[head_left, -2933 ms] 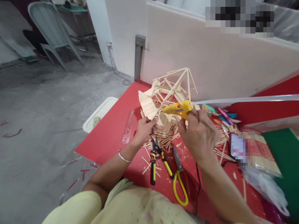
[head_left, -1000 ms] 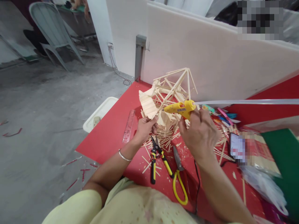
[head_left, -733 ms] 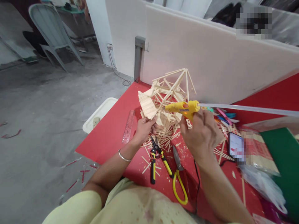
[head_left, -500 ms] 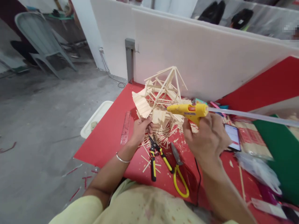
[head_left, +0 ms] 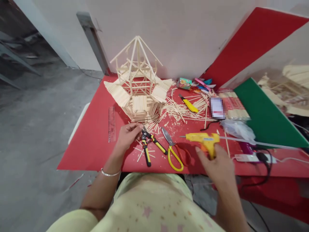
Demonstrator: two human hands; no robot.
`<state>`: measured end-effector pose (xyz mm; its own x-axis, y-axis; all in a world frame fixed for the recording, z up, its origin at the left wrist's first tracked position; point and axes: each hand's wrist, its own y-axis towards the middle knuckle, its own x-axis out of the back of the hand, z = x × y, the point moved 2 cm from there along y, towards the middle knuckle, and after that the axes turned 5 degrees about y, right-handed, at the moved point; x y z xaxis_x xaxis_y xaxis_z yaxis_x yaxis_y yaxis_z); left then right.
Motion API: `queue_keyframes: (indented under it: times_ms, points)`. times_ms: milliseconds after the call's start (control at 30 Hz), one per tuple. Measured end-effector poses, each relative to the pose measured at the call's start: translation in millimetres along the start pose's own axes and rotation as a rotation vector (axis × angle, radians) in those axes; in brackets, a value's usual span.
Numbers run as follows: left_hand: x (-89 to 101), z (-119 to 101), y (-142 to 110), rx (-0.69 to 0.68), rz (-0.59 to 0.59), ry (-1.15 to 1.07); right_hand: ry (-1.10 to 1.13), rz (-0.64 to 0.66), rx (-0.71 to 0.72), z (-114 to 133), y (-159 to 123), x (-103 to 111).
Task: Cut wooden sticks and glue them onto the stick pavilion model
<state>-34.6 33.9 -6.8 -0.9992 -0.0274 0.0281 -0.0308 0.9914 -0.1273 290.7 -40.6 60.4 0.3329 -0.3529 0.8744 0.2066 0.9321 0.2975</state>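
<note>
My left hand (head_left: 129, 133) is closed in a pinch just in front of the stick structure, beside the jaws of the yellow-and-black pliers (head_left: 146, 149). Whatever is between its fingertips is too small to make out. My right hand (head_left: 219, 164) holds a yellow glue gun (head_left: 204, 138) by the handle, low over the table's right part, its nozzle pointing left. A clear glue stick (head_left: 246, 140) juts from its back. The structure of thin wooden sticks (head_left: 141, 103) stands upright, with a pointed frame on top and slatted panels flaring from its sides.
Yellow-handled scissors (head_left: 175, 158) lie between my hands. Loose sticks (head_left: 178, 109), a yellow cutter (head_left: 190, 105), a phone (head_left: 217, 108), a plastic bag (head_left: 238, 129) and a power strip (head_left: 248, 158) are on the red table (head_left: 89, 145). A clear ruler (head_left: 111, 124) lies left; a white wall (head_left: 183, 42) rises behind.
My right hand has lowered the glue gun from beside the structure toward the table's front right. My left hand has come away from the slatted panel, still pinched. The view has turned right and down.
</note>
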Motion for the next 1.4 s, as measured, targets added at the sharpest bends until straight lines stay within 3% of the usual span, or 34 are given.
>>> queue_keyframes:
  times_ms: [167, 300, 433, 533, 667, 767, 1000, 1100, 1267, 1400]
  points:
    - [-14.4, 8, -14, -0.058, -0.064, 0.182, 0.175, 0.21, -0.065, -7, -14, -60]
    - [-11.3, 10, -23, -0.212, -0.125, 0.374, 0.183, 0.251, -0.022, -16, -16, -86]
    - [-12.6, 19, -25, -0.433, -0.062, 0.594, 0.221, 0.315, 0.015, -21, -14, -88]
    - [-18.8, 26, -25, -0.516, 0.042, 0.723, 0.242, 0.388, 0.006, -20, -13, -85]
    - [-22.7, 24, -25, -0.527, 0.135, 0.87, 0.266, 0.436, -0.009, -16, -15, -83]
    - [-18.0, 21, -26, -0.524, 0.175, 0.859, 0.288, 0.467, -0.001, -12, -17, -84]
    - [-2.4, 30, -33, -0.48, 0.118, 0.708, 0.281, 0.457, 0.038, -10, -19, -88]
    - [-3.8, 25, -36, -0.462, 0.07, 0.706, 0.27, 0.394, 0.048, -18, -20, -85]
    - [-11.6, 12, -26, -0.496, -0.079, 0.715, 0.141, 0.067, 0.075, -31, -24, -62]
    - [-23.0, 14, -14, -0.501, -0.031, 0.739, 0.084, -0.122, 0.051, -32, -35, -41]
